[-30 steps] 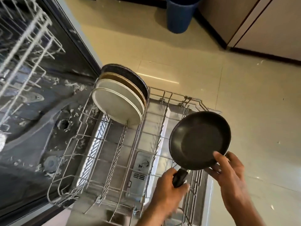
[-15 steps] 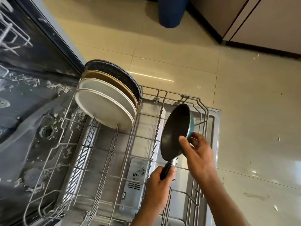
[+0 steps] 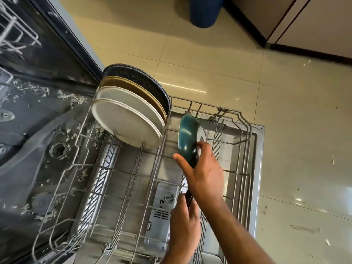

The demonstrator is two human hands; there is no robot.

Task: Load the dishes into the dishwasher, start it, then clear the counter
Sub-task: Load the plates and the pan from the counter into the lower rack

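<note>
Fingers (image 3: 204,149) of the right hand (image 3: 205,174) curl round the teal pan (image 3: 187,138); the left hand (image 3: 183,223) grips its handle (image 3: 189,199). Stood on edge just right of the plates (image 3: 129,121), the pan could topple against them — if no rack (image 3: 245,128) tine catches its rim.

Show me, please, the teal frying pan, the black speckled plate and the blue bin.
teal frying pan (image 3: 187,138): head view, outer wall.
black speckled plate (image 3: 137,79): head view, back face.
blue bin (image 3: 204,11): head view, side wall.
</note>
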